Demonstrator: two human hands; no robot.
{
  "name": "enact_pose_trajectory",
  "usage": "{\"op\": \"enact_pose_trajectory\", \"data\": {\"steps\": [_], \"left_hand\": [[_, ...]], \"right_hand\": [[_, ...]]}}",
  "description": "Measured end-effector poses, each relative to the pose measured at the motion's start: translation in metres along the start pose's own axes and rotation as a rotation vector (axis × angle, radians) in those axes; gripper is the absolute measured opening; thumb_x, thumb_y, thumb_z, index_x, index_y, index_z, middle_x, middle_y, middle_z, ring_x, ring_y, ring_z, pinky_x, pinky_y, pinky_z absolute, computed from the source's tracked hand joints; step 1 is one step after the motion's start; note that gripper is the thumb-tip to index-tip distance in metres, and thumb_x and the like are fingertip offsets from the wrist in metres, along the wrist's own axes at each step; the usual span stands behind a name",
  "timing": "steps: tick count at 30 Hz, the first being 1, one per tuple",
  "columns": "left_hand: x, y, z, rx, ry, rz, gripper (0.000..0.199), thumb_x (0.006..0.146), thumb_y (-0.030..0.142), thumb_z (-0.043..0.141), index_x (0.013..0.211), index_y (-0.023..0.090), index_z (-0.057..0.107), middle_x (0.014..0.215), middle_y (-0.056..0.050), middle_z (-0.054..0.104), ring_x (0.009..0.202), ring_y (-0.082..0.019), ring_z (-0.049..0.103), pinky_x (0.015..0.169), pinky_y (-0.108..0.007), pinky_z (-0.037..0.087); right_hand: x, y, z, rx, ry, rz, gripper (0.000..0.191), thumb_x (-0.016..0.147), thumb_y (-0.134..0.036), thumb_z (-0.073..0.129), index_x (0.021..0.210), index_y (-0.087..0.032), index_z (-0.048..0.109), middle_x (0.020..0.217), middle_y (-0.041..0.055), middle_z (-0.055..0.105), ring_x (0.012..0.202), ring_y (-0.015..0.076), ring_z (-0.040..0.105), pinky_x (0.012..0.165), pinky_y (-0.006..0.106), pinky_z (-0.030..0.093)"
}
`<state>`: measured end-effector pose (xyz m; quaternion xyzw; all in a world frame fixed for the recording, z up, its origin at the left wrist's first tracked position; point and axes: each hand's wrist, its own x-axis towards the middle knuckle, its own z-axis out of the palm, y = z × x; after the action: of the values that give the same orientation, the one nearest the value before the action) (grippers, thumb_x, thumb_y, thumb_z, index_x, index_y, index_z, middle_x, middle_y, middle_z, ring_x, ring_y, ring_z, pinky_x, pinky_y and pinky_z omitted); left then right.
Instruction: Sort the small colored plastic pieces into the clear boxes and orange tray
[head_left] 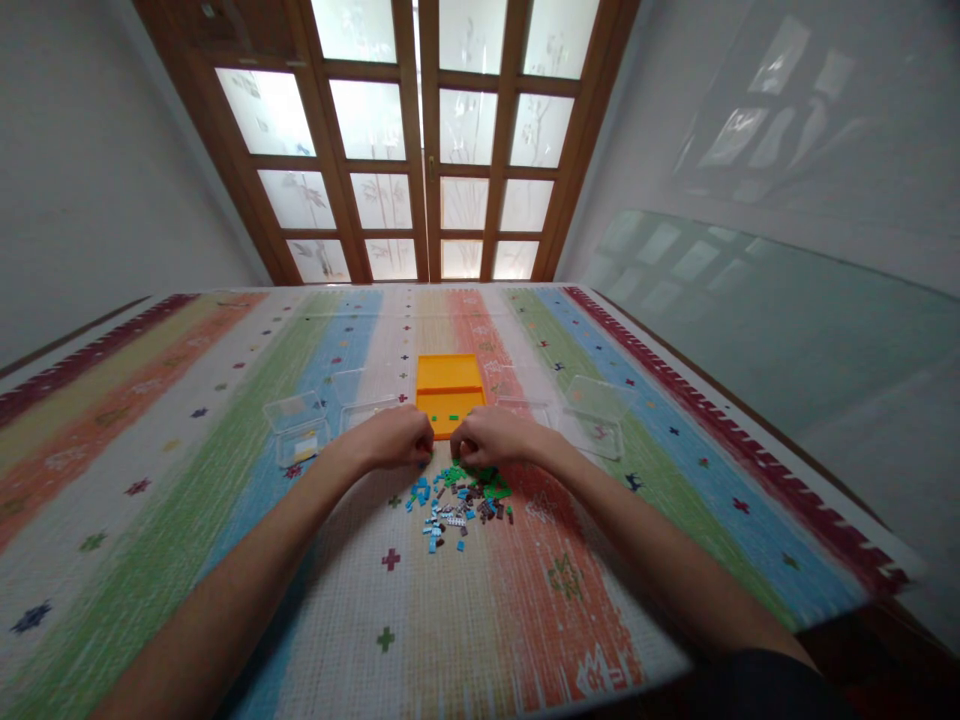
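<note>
An open yellow-orange box [448,372] lies in front of me, with a few small green pieces [454,418] in its nearer half. At the box's front left corner is my left hand [401,437], its fingers curled downward; whatever they hold is hidden. My right hand [491,437] is bent over the far edge of the brick pile, beside the box's front right corner. Its fingers are pinched together, and I cannot make out what is between them. Small blue, green, brown and grey building bricks [454,520] lie loose in that pile, just nearer to me than both hands.
Clear plastic boxes with raised lids stand on both sides: one at the left [300,440] with a few light pieces inside, another at the right [600,435]. A striped cloth [345,600] covers the table. A wall flanks the right side, and glazed wooden doors [429,200] stand beyond.
</note>
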<state>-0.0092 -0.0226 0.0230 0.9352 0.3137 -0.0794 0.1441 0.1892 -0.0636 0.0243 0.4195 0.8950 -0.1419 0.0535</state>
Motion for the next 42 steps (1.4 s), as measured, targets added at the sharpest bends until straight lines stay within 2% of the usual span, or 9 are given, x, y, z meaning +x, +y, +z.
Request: {"op": "enact_pose_trajectory", "data": {"steps": [4,8,12,15,18,22,30,37,42], "left_hand": [[0.001,-0.002,0.001,0.001,0.003,0.02,0.02,0.074,0.011,0.064,0.08,0.019,0.082,0.072,-0.005,0.078,0.063,-0.016,0.065,0.064,-0.025,0.041],[0.004,-0.007,-0.003,-0.078,0.11,0.084,0.018,0.08,0.016,0.063,0.081,0.017,0.081,0.069,-0.003,0.076,0.059,-0.013,0.061,0.061,-0.023,0.039],[0.012,-0.012,-0.008,-0.022,0.329,-0.082,0.02,0.087,0.024,0.063,0.091,0.016,0.081,0.075,-0.005,0.076,0.066,-0.015,0.064,0.066,-0.025,0.044],[0.02,-0.014,-0.005,0.054,0.399,-0.198,0.023,0.09,0.026,0.061,0.098,0.015,0.08,0.083,-0.009,0.077,0.077,-0.021,0.069,0.073,-0.029,0.048],[0.029,-0.013,0.002,0.077,0.4,-0.244,0.026,0.091,0.024,0.059,0.104,0.014,0.079,0.091,-0.013,0.078,0.086,-0.026,0.071,0.075,-0.032,0.051],[0.036,-0.011,0.011,0.107,0.385,-0.289,0.029,0.094,0.025,0.056,0.109,0.016,0.079,0.102,-0.015,0.079,0.097,-0.028,0.072,0.08,-0.034,0.053],[0.038,-0.012,0.017,0.135,0.337,-0.348,0.031,0.093,0.028,0.055,0.106,0.019,0.081,0.099,-0.016,0.08,0.094,-0.031,0.075,0.076,-0.036,0.055],[0.029,-0.013,0.001,0.126,0.348,-0.321,0.033,0.095,0.027,0.053,0.114,0.02,0.079,0.101,-0.014,0.08,0.093,-0.027,0.074,0.075,-0.032,0.052],[0.015,-0.007,-0.01,0.107,0.349,-0.18,0.031,0.096,0.032,0.053,0.108,0.02,0.08,0.085,-0.01,0.08,0.079,-0.022,0.072,0.071,-0.029,0.049]], "right_hand": [[-0.001,0.003,-0.003,0.071,0.045,0.014,0.027,0.081,-0.014,0.068,0.104,-0.016,0.081,0.082,0.0047,0.077,0.067,0.0133,0.06,0.059,0.024,0.033],[-0.001,0.011,-0.007,0.15,0.238,0.111,0.02,0.086,-0.018,0.066,0.1,-0.015,0.08,0.076,0.0022,0.072,0.061,0.0108,0.053,0.059,0.023,0.031],[0.003,0.024,-0.011,0.141,0.394,0.219,0.017,0.088,-0.019,0.066,0.098,-0.013,0.079,0.073,0.0015,0.069,0.061,0.0108,0.052,0.061,0.023,0.032],[0.007,0.031,-0.01,0.114,0.454,0.289,0.017,0.089,-0.019,0.066,0.099,-0.014,0.079,0.074,0.0018,0.07,0.063,0.0119,0.054,0.063,0.024,0.033],[0.011,0.033,-0.006,0.054,0.447,0.35,0.02,0.091,-0.021,0.066,0.105,-0.016,0.078,0.081,0.0038,0.074,0.071,0.0149,0.06,0.067,0.025,0.036],[0.016,0.032,-0.003,-0.038,0.367,0.409,0.025,0.093,-0.024,0.063,0.112,-0.02,0.078,0.095,0.0074,0.078,0.088,0.0191,0.067,0.076,0.026,0.041],[0.025,0.03,0.003,-0.063,0.304,0.458,0.028,0.09,-0.02,0.062,0.111,-0.02,0.082,0.102,0.0123,0.08,0.095,0.0238,0.072,0.076,0.027,0.046],[0.026,0.029,0.006,-0.064,0.283,0.477,0.033,0.092,-0.023,0.059,0.117,-0.021,0.081,0.107,0.0122,0.08,0.098,0.0238,0.073,0.08,0.027,0.049],[0.027,0.028,0.008,-0.071,0.242,0.49,0.033,0.093,-0.023,0.056,0.115,-0.019,0.081,0.107,0.0156,0.08,0.097,0.0251,0.074,0.08,0.028,0.049]]}}
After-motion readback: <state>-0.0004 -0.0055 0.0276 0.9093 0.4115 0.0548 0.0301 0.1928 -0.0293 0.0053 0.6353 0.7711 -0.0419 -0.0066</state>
